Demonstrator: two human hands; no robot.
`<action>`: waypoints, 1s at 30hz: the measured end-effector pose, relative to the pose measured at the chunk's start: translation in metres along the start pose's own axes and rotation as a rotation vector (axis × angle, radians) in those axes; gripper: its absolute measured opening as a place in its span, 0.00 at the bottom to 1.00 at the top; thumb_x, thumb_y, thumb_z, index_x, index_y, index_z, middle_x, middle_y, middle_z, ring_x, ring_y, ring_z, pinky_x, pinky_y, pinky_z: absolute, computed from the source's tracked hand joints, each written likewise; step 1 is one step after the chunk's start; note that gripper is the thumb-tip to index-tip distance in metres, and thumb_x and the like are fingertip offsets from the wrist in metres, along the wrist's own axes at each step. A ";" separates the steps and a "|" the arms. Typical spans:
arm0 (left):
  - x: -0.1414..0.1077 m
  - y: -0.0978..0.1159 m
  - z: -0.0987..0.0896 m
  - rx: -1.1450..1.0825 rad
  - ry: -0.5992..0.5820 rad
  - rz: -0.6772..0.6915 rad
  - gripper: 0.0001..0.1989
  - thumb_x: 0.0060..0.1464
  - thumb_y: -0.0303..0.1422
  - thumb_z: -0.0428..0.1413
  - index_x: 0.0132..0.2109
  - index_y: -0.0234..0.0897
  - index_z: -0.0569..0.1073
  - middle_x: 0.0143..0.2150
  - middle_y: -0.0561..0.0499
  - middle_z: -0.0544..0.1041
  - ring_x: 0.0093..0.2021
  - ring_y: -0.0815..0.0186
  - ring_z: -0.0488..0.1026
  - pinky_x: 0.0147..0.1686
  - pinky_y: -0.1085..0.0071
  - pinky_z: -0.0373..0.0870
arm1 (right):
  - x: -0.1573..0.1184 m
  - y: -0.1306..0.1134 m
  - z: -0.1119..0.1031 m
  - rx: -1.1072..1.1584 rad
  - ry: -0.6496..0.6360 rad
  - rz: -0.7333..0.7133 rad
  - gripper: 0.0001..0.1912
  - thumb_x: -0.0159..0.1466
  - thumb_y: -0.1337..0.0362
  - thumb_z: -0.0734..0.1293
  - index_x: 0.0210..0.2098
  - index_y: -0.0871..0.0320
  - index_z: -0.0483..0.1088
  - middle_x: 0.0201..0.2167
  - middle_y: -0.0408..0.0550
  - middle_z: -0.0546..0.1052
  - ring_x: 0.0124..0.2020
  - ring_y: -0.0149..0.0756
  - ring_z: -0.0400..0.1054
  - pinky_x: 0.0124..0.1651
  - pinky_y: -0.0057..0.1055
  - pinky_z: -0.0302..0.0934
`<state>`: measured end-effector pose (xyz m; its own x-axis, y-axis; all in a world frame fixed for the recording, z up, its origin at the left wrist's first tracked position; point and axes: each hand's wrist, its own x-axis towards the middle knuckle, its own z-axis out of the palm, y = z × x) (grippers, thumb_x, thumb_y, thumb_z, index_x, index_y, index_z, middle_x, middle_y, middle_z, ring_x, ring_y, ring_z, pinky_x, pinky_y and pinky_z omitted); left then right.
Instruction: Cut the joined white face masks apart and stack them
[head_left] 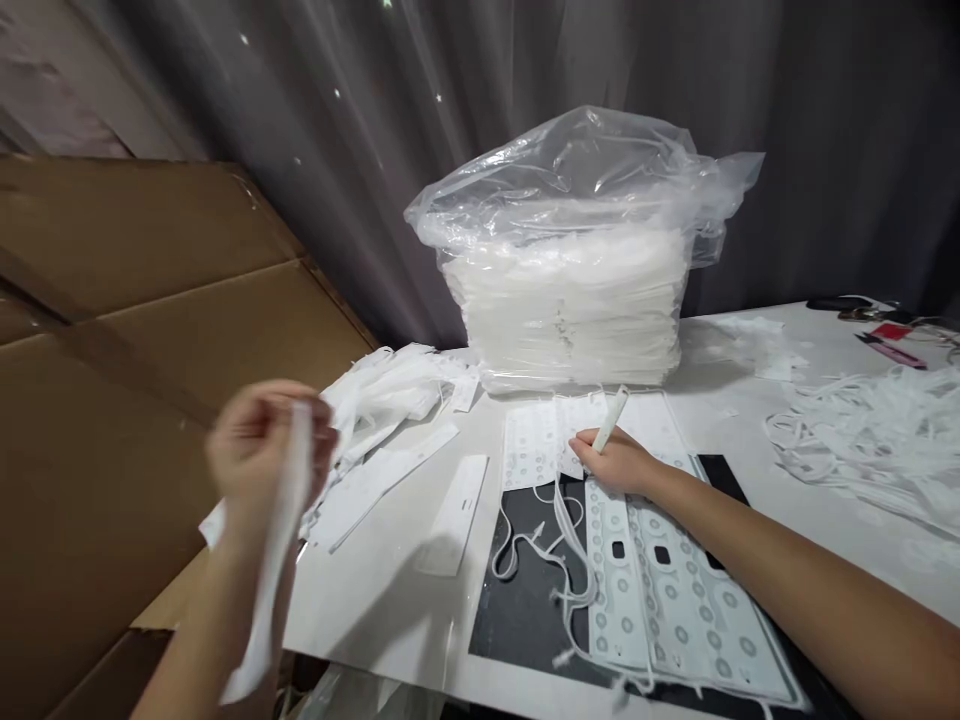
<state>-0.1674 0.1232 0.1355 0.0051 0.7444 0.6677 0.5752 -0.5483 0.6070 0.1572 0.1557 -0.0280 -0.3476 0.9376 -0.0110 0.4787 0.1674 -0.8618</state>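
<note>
My left hand (259, 450) is raised over the table's left edge, blurred, and pinches a long white strip (274, 560) that hangs down from it. My right hand (619, 460) rests on white sheets printed with small rings (660, 590) and holds a white pen-like tool (611, 418) upright. The sheets lie on a black mat (525, 610). Thin white trimmings (536, 545) curl on the mat left of the sheets.
A clear plastic bag with a tall stack of white sheets (574, 280) stands at the back. White strips (390, 420) pile at the left, tangled white offcuts (877, 440) at the right. Brown cardboard (120, 330) leans on the left. Small tools (889, 345) lie far right.
</note>
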 end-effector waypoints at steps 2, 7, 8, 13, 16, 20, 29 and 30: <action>-0.016 -0.020 0.016 0.103 -0.298 -0.017 0.15 0.60 0.45 0.52 0.34 0.38 0.71 0.24 0.57 0.69 0.18 0.75 0.59 0.15 0.78 0.53 | 0.001 0.001 0.001 0.004 0.005 -0.004 0.20 0.65 0.54 0.55 0.20 0.55 0.47 0.18 0.39 0.53 0.21 0.31 0.49 0.26 0.30 0.42; -0.038 -0.066 0.071 0.208 -0.694 -0.005 0.14 0.54 0.42 0.57 0.29 0.36 0.75 0.18 0.56 0.69 0.18 0.73 0.61 0.18 0.78 0.57 | 0.001 -0.001 0.001 0.013 0.024 -0.021 0.21 0.64 0.55 0.56 0.19 0.56 0.48 0.18 0.39 0.53 0.21 0.32 0.50 0.26 0.30 0.43; -0.039 -0.074 0.079 0.225 -0.717 0.004 0.14 0.55 0.42 0.56 0.29 0.36 0.74 0.18 0.56 0.69 0.18 0.73 0.62 0.19 0.78 0.57 | 0.001 -0.001 0.001 0.016 0.026 -0.023 0.21 0.64 0.55 0.56 0.19 0.56 0.48 0.18 0.39 0.53 0.21 0.32 0.50 0.26 0.30 0.43; -0.032 -0.096 0.100 0.277 -0.748 0.089 0.16 0.58 0.43 0.53 0.32 0.35 0.73 0.33 0.47 0.77 0.32 0.66 0.73 0.32 0.71 0.68 | 0.001 0.001 0.002 0.070 0.021 -0.014 0.21 0.63 0.54 0.58 0.18 0.56 0.51 0.17 0.39 0.55 0.20 0.31 0.51 0.25 0.29 0.43; -0.026 -0.088 0.108 0.289 -0.722 0.166 0.17 0.59 0.44 0.53 0.32 0.35 0.74 0.49 0.41 0.73 0.49 0.57 0.70 0.48 0.59 0.66 | 0.006 0.000 0.000 0.141 0.012 0.004 0.20 0.63 0.53 0.59 0.19 0.56 0.56 0.15 0.39 0.58 0.19 0.31 0.55 0.24 0.28 0.48; -0.025 -0.047 0.133 0.267 -0.739 0.266 0.15 0.62 0.40 0.51 0.33 0.37 0.74 0.50 0.43 0.73 0.51 0.56 0.68 0.52 0.53 0.62 | 0.012 -0.006 -0.019 0.254 0.088 0.036 0.19 0.65 0.52 0.56 0.24 0.57 0.63 0.17 0.41 0.65 0.19 0.31 0.63 0.23 0.27 0.55; -0.071 0.007 0.204 0.218 -0.981 0.291 0.22 0.60 0.39 0.52 0.59 0.34 0.64 0.59 0.37 0.67 0.58 0.52 0.66 0.54 0.53 0.64 | -0.031 0.006 -0.034 0.245 0.285 0.081 0.19 0.59 0.52 0.64 0.19 0.55 0.56 0.13 0.38 0.66 0.18 0.30 0.63 0.26 0.27 0.57; -0.074 0.003 0.204 0.249 -1.012 0.267 0.28 0.61 0.42 0.51 0.63 0.31 0.59 0.63 0.33 0.63 0.62 0.49 0.61 0.56 0.49 0.61 | -0.034 0.007 -0.031 0.248 0.284 0.086 0.19 0.60 0.53 0.64 0.19 0.55 0.56 0.14 0.38 0.66 0.19 0.30 0.63 0.26 0.27 0.57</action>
<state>0.0013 0.1442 0.0002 0.7642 0.6443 0.0296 0.6050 -0.7320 0.3135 0.1978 0.1344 -0.0179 -0.0605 0.9979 0.0222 0.2750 0.0381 -0.9607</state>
